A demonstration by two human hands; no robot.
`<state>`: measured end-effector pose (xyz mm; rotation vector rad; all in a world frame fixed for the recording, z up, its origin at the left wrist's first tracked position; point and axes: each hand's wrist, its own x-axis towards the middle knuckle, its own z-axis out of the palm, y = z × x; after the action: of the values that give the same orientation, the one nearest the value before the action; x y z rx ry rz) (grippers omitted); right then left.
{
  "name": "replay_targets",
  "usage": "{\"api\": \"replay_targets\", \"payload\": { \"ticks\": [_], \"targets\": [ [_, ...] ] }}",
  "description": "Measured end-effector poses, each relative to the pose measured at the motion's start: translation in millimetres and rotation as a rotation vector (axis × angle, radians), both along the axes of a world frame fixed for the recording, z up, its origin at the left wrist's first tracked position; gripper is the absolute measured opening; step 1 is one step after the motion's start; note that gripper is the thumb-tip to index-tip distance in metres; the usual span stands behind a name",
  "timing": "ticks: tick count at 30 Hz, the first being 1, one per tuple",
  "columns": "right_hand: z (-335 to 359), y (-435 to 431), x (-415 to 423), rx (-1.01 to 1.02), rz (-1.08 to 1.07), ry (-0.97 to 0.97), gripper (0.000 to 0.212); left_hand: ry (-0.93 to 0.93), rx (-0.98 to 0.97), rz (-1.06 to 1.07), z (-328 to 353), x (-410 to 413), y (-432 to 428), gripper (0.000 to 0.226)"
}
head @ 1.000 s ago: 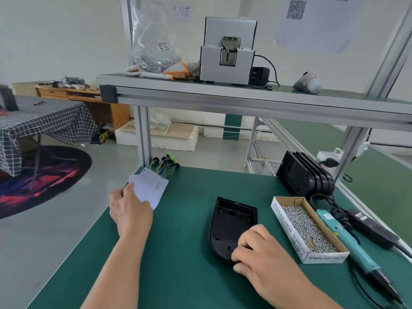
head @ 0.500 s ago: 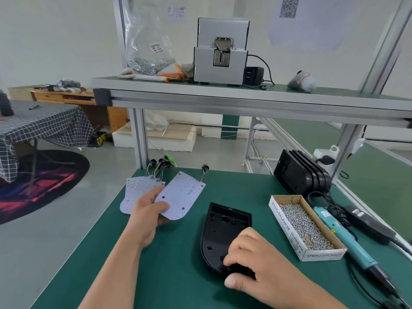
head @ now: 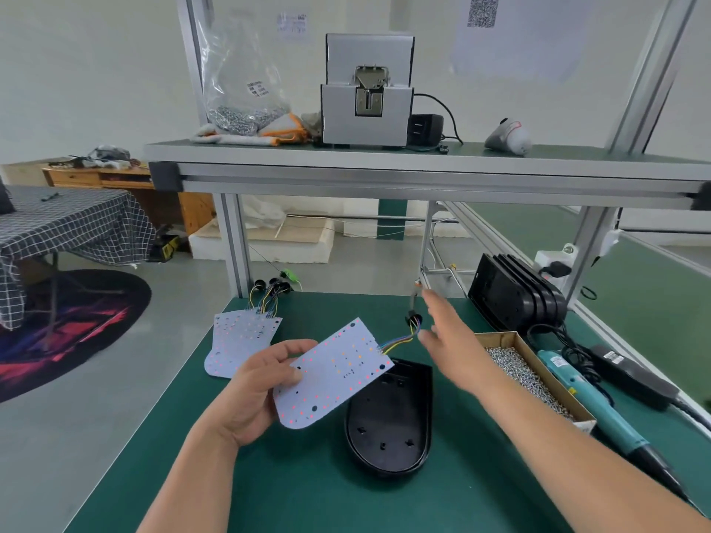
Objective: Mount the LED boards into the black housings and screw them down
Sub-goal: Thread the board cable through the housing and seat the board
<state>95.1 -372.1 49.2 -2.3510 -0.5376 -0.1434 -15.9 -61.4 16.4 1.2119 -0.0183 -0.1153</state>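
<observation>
Lying open side up on the table [head: 269, 475]: the housing [head: 388, 425], with nothing mounted in it yet. Held tilted in the air over the housing's far-left corner: a board [head: 334, 375], pinched at its left edge by the left hand [head: 254, 394], thumb on the face, fingers curled behind. Reaching past the housing's far end: the right hand [head: 450, 340], fingers straight and loosely spread, gripping nothing, tips close to the board's wires [head: 400, 342] and black plug [head: 413, 321].

Probably light, thin and stiff, judging by the flat sheet shape; unlikely to sag under a one-edge pinch. Best taken by the bare edges, clear of the coloured dots on the face, likely the fragile part. Worth minding the wires too: soft, trailing, apt to get trapped beneath the board or to strain their joints under a tug. Probably wise to lead the plug clear first, then lower the board flat into the housing. Smooth plastic there, likely light enough to skid on the mat unless steadied.

Left of the housing and further back: more boards [head: 242, 344], fanned, wires bunched at the far end. Just right of the housing: a box [head: 534, 378] of screws, then a driver [head: 592, 402]. Beyond the housing to the right: spare housings [head: 515, 302] stood on edge.

Hard to tell, given the blur: any contact between right fingertips and wires. Hidden: the housing's far-left corner under the board, most of the left fingers behind it. Too small to make out: matching of board holes to housing posts.
</observation>
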Motion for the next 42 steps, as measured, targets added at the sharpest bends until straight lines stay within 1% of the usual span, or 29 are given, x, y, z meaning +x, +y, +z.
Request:
{"api": "replay_targets", "payload": {
  "ticks": [2, 5, 8, 11, 13, 15, 17, 19, 21, 22, 24, 25, 28, 30, 33, 35, 37, 38, 40, 42],
  "targets": [
    [-2, 6, 20, -0.056, 0.019, -0.021, 0.057, -0.007, -0.031, 0.003, 0, 0, -1, 0.056],
    [-12, 8, 32, -0.116, 0.014, -0.041, 0.035, -0.024, -0.078, -0.008, 2, -1, 0, 0.046],
    [-19, 9, 27, -0.172, 0.054, -0.059, 0.029, -0.035, -0.102, -0.028, 2, 0, -1, 0.049],
    [-20, 14, 21, -0.17, 0.079, -0.073, 0.02, -0.041, -0.11, -0.055, 1, 4, -3, 0.054],
    [-19, 16, 16, -0.164, 0.074, -0.081, 0.023, -0.051, -0.134, -0.053, 1, 5, -4, 0.058],
    [-17, 16, 10, -0.079, 0.063, -0.067, 0.026, -0.054, -0.15, -0.046, 1, 6, -6, 0.059],
    [-16, 17, 4, 0.054, 0.058, -0.062, 0.018, -0.041, -0.107, -0.025, 2, 6, -11, 0.055],
    [-14, 22, -2, 0.1, 0.059, -0.054, 0.012, -0.015, -0.062, 0.012, 3, 6, -17, 0.052],
    [-10, 31, -9, 0.066, 0.087, -0.051, 0.013, 0.009, -0.059, 0.042, 5, 6, -23, 0.041],
    [-9, 36, -13, 0.028, 0.108, -0.069, 0.017, 0.017, -0.066, 0.046, 6, 6, -25, 0.036],
    [-6, 46, -22, -0.059, 0.155, -0.119, 0.027, 0.021, -0.063, 0.033, 6, 6, -28, 0.038],
    [-4, 52, -26, -0.083, 0.182, -0.14, 0.029, 0.02, -0.047, 0.022, 6, 6, -30, 0.04],
    [1, 64, -37, -0.064, 0.271, -0.153, 0.027, 0.015, -0.013, 0.012, 7, 5, -33, 0.036],
    [6, 70, -42, -0.049, 0.318, -0.138, 0.028, 0.002, -0.042, 0.027, 7, 4, -32, 0.034],
    [10, 74, -47, -0.072, 0.381, -0.119, 0.014, -0.018, -0.11, 0.042, 8, 5, -30, 0.04],
    [13, 75, -48, -0.047, 0.35, -0.085, 0.01, -0.031, -0.126, 0.032, 7, 5, -30, 0.045],
    [16, 75, -48, 0.011, 0.282, -0.044, 0.022, -0.041, -0.123, 0.028, 7, 6, -32, 0.047],
    [17, 75, -49, 0.024, 0.261, -0.036, 0.023, -0.043, -0.126, 0.029, 6, 6, -32, 0.048],
    [17, 76, -52, 0.008, 0.255, -0.055, 0.019, -0.05, -0.147, 0.035, 5, 8, -32, 0.052],
    [14, 78, -54, -0.073, 0.246, -0.12, 0.017, -0.057, -0.176, 0.044, 5, 9, -32, 0.057]
  ]
}}
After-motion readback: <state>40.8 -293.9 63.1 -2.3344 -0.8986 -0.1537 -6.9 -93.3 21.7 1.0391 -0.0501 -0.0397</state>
